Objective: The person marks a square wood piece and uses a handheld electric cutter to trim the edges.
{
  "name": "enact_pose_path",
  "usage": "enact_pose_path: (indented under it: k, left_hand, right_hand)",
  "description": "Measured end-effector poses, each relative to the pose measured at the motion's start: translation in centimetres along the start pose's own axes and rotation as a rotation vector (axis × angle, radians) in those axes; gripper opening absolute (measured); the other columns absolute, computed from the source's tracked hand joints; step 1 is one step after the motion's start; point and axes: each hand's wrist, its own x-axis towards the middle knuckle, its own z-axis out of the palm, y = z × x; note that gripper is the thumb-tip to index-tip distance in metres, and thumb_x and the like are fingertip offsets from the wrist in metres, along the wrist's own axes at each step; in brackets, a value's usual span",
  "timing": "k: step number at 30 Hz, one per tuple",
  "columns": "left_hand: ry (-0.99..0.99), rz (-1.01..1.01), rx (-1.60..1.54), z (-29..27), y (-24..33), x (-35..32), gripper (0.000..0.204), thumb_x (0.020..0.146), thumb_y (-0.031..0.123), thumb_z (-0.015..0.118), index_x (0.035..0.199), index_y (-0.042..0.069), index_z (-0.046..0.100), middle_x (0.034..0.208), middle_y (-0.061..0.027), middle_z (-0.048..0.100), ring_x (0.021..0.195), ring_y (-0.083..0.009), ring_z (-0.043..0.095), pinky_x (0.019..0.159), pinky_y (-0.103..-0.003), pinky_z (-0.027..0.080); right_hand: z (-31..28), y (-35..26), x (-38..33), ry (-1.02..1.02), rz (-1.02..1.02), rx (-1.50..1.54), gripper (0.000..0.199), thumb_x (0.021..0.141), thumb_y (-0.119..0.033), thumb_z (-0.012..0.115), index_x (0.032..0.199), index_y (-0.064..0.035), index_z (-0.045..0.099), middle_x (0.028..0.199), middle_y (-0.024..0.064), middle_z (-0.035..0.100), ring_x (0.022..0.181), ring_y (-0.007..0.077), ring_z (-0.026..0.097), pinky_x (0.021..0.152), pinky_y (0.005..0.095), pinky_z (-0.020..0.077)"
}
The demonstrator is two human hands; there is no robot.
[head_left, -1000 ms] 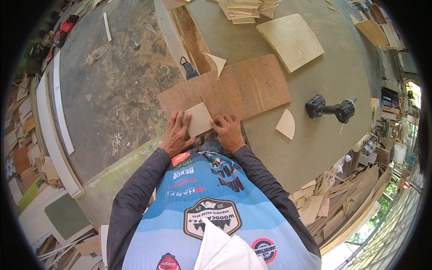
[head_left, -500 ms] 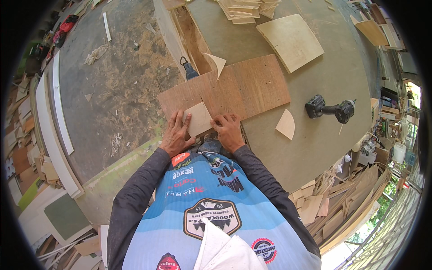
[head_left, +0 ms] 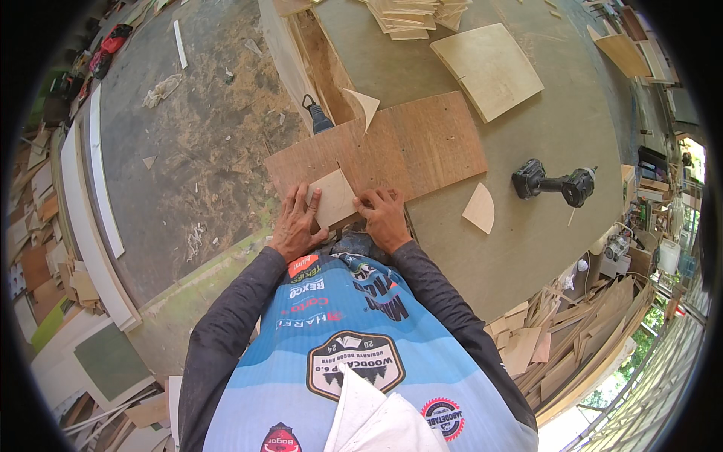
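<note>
A small square-cornered piece of pale plywood point(head_left: 334, 197) lies on the near left part of a reddish-brown plywood board point(head_left: 429, 143). My left hand point(head_left: 295, 227) holds the piece along its left side, index finger and thumb apart on its surface. My right hand point(head_left: 385, 220) has its fingers bent and pinches the right edge near the front corner. At the piece's far edge a thin dark upright line point(head_left: 339, 164) shows; I cannot tell what it is. Behind the board sticks out the dark end of a tool with a loop point(head_left: 319, 118), the rest hidden underneath.
A curved plywood offcut point(head_left: 367, 108) rests at the board's far edge. To the right lie a quarter-round plywood piece point(head_left: 480, 209), a cordless drill point(head_left: 553, 182) and a square plywood panel point(head_left: 489, 71). Stacked plywood pieces point(head_left: 407, 16) stand far back. Sawdust point(head_left: 226, 113) covers the left tabletop.
The whole view has shifted very slightly. Both hands stay on the plywood piece, with no clear movement of it on the board.
</note>
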Motion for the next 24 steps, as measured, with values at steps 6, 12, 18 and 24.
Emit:
enact_pose_path:
  k: [6,12,18,24]
  left_hand:
    - [0.025,-0.001,-0.026,0.0,0.2,0.1,0.104,0.076,0.034,0.08,0.163,0.008,0.029,0.156,-0.0278,0.028,0.146,-0.0487,0.027,0.121,-0.054,0.029]
    - [0.015,0.0,0.0,0.0,0.2,0.2,0.103,0.08,0.038,0.078,0.164,0.008,0.027,0.157,-0.0273,0.028,0.146,-0.0492,0.027,0.121,-0.055,0.029]
    - [0.022,-0.01,0.004,0.1,0.2,0.1,0.103,0.081,0.04,0.079,0.164,0.009,0.026,0.157,-0.027,0.028,0.145,-0.0495,0.028,0.121,-0.055,0.03]
    - [0.018,-0.02,0.018,0.2,0.4,0.0,0.103,0.082,0.042,0.079,0.164,0.009,0.027,0.157,-0.0271,0.028,0.145,-0.0493,0.028,0.121,-0.055,0.03]
  right_hand:
    - [0.1,0.2,0.1,-0.009,0.023,0.03,0.032,0.085,-0.011,0.063,0.113,-0.0155,0.076,0.111,-0.0007,0.066,0.112,0.0198,0.059,0.102,0.0528,0.035]
    - [0.3,0.6,0.2,0.011,0.029,0.051,0.032,0.085,-0.009,0.063,0.112,-0.0176,0.078,0.11,-0.0005,0.066,0.113,0.0205,0.059,0.102,0.052,0.0351]
    - [0.2,0.8,0.5,0.011,0.042,0.103,0.033,0.081,-0.009,0.067,0.11,-0.0181,0.079,0.111,-0.0004,0.066,0.114,0.021,0.058,0.102,0.0508,0.035]
    - [-0.3,1.0,0.7,-0.028,0.077,0.158,0.031,0.08,-0.008,0.068,0.107,-0.0184,0.08,0.107,-0.001,0.066,0.113,0.021,0.058,0.101,0.0494,0.035]
